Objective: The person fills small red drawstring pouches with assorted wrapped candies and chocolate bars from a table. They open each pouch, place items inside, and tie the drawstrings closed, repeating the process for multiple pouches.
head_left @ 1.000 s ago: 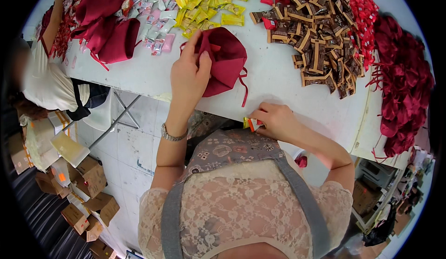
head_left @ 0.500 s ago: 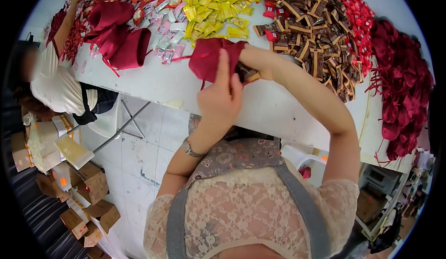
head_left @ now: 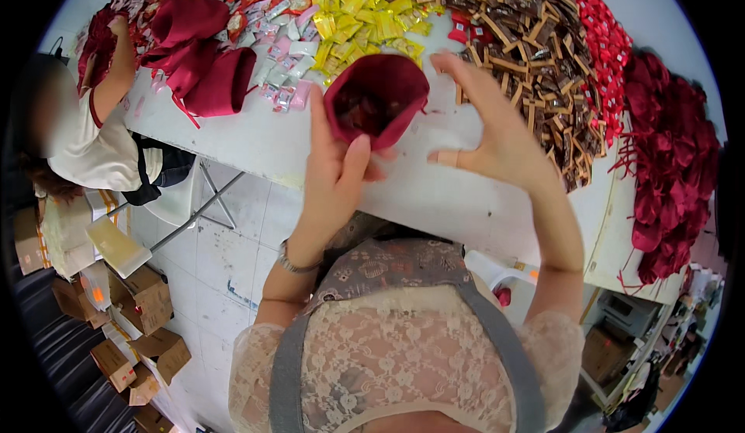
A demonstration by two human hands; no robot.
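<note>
A dark red fabric pouch (head_left: 405, 119) stands open-mouthed above the table, and some small wrapped pieces show dimly inside it. My left hand (head_left: 332, 171) is closed around its left and lower side, with the thumb near the rim. To the right of the pouch, my right hand (head_left: 503, 136) is apart from it, thumb and fingers spread, nothing in them. Just beyond my right hand lies a heap of brown-wrapped sticks (head_left: 535, 68). Yellow packets (head_left: 349, 14) are piled beyond the pouch.
More dark red pouches (head_left: 221, 82) lie on the table (head_left: 481, 208) at the left, beside pale wrapped sweets (head_left: 291, 68). Filled-looking red pouches (head_left: 671, 161) are heaped at the right edge. Red packets (head_left: 605, 37) lie far right. Another person (head_left: 93, 138) works at the left; cardboard boxes (head_left: 147, 301) stand below.
The pouch has turned so its mouth faces up. My right hand has come out of it and moved right, opening. My left hand has shifted left and now grips the pouch's side.
</note>
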